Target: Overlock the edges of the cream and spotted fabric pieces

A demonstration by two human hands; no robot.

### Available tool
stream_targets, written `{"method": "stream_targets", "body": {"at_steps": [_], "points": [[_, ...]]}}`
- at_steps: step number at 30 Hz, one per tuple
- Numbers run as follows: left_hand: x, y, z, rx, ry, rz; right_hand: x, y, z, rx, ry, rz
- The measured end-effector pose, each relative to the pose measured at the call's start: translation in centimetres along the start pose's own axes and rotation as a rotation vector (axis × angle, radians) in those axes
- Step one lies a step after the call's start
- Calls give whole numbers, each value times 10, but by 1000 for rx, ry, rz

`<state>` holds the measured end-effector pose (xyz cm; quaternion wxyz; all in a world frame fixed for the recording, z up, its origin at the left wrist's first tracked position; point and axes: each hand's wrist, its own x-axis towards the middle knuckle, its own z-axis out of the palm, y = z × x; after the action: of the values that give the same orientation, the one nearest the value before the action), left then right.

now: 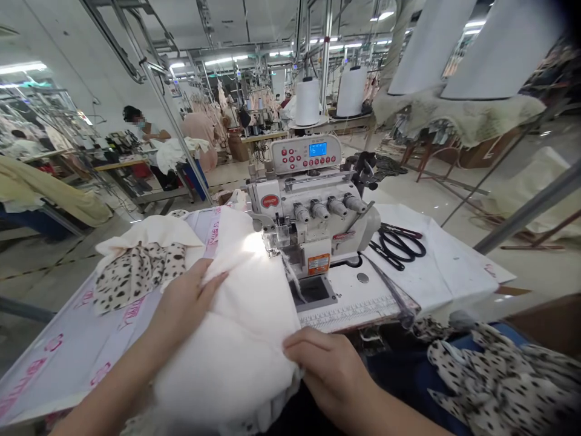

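A white piece of fabric (245, 327) runs from the lit needle area of the overlock sewing machine (313, 212) down over the table's front edge. My left hand (188, 303) lies on the fabric's left side, fingers stretched out toward the machine. Lower right, my right hand (324, 363) pinches the fabric's edge between thumb and fingers. Spotted cloth shows under the fabric's bottom edge. A white thread chain hangs beside the presser foot, whose details are too small to make out. Left of my left hand lies a bunched white and spotted garment (140, 260).
Black-handled scissors (399, 245) rest on the white cloth right of the machine. Spotted fabric (494, 375) is heaped at the lower right. Large thread cones (307, 102) stand behind the machine. A metal pole (167, 115) rises at left, with a co-worker (145, 127) beyond.
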<state>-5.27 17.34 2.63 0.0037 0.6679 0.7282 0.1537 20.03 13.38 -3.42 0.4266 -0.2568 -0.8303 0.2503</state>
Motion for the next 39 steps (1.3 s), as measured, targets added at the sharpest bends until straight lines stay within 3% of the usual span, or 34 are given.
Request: {"method": "stream_targets", "body": {"at_steps": [8, 10, 13, 15, 16, 20, 23, 28, 32, 37, 39], "points": [[36, 2, -5, 100, 110, 79, 21, 20, -2, -30, -2, 34], [31, 8, -11, 121, 191, 162, 27, 23, -3, -68, 7, 12], [-3, 34, -7, 34, 321, 387, 34, 25, -5, -101, 4, 7], [-33, 58, 10, -28, 301, 532, 38, 25, -7, -113, -12, 25], [-45, 68, 22, -7, 196, 594, 39, 24, -8, -124, -21, 33], [-58, 78, 58, 123, 279, 440, 44, 19, -12, -195, -22, 10], [-45, 59, 45, 187, 198, 443, 46, 17, -12, -250, -12, -49], [-22, 35, 6, 202, 72, 641, 51, 13, -3, -376, 23, -167], [1, 38, 7, 121, 30, 770, 59, 7, 6, -467, 124, -263], [9, 51, 14, 166, -147, 677, 57, 13, 8, -452, 121, -267], [0, 53, 12, 230, -141, 666, 51, 19, 3, -392, 81, -212]]}}
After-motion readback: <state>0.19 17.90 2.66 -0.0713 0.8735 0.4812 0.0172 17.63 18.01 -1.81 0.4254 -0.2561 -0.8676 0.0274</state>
